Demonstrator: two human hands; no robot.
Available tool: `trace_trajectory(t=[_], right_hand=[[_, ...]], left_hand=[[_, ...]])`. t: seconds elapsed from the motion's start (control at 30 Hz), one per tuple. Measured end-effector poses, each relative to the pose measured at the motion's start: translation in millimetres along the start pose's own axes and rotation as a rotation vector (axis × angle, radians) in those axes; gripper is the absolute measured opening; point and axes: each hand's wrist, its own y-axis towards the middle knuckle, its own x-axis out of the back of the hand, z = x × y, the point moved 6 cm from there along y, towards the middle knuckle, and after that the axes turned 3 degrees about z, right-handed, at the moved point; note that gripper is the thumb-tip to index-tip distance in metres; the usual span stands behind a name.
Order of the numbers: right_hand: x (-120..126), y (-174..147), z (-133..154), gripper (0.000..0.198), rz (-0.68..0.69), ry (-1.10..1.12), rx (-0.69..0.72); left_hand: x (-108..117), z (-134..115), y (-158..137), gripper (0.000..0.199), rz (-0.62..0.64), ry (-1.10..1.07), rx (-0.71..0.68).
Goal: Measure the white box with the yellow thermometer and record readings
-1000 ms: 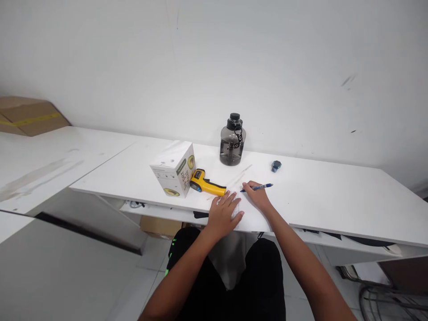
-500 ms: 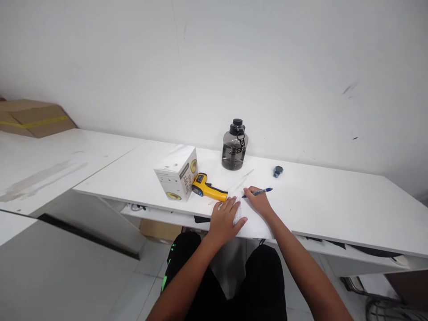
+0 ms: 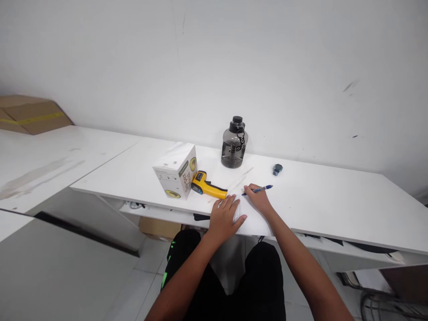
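Right hand (image 3: 258,200) grips blue pen (image 3: 259,189), tip on white desk (image 3: 334,200). Left hand (image 3: 224,217) lies flat, fingers spread, on a sheet. Risk: sheet slides if pressure eases; elbow nudges yellow thermometer gun (image 3: 207,186).

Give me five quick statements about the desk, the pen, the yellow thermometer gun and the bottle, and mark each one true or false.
1. The right hand holds a blue pen. True.
2. The left hand grips the yellow thermometer gun. False: it lies flat on the white desk, just beside the gun's handle.
3. The dark water bottle lies on its side. False: it stands upright near the wall.
4. The white box sits to the left of the thermometer gun. True.
5. A small dark object rests on the desk to the right of the bottle. True.
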Motion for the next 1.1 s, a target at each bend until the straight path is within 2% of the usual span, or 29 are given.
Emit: trace_trajectory(t=[0.27, 0.9, 1.1], right_hand=[[-0.7, 0.8, -0.8, 0.032, 0.014, 0.0, 0.006], [1.5, -0.3, -0.9, 0.035, -0.046, -0.033, 0.012], [0.8, -0.1, -0.6, 0.035, -0.022, -0.043, 0.022]], left_hand=[[0.6, -0.5, -0.3, 0.047, -0.02, -0.003, -0.006], [-0.2, 0.0, -0.1, 0.048, -0.024, -0.027, 0.004], [1.1, -0.3, 0.3, 0.047, -0.024, -0.029, 0.008]])
